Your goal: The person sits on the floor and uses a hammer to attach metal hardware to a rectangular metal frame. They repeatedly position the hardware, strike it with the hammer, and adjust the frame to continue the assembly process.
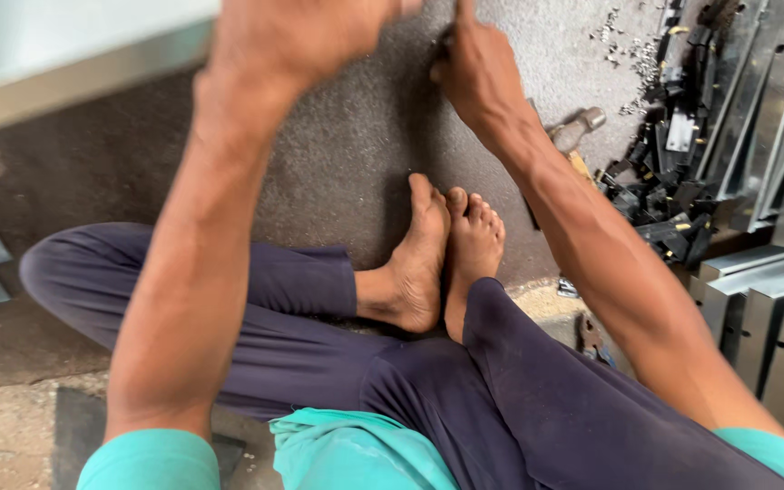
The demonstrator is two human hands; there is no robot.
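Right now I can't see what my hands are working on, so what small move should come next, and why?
Probably tilt the head up a little. The left hand and right hand are both cut off at the frame's top edge, so what they hold cannot be told. A hammer lies just right of the right wrist, beside black parts and metal strips.

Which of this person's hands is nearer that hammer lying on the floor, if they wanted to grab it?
The right hand. The hammer lies just beside the right wrist, on the same side as the black parts pile. The left hand is raised farther away.
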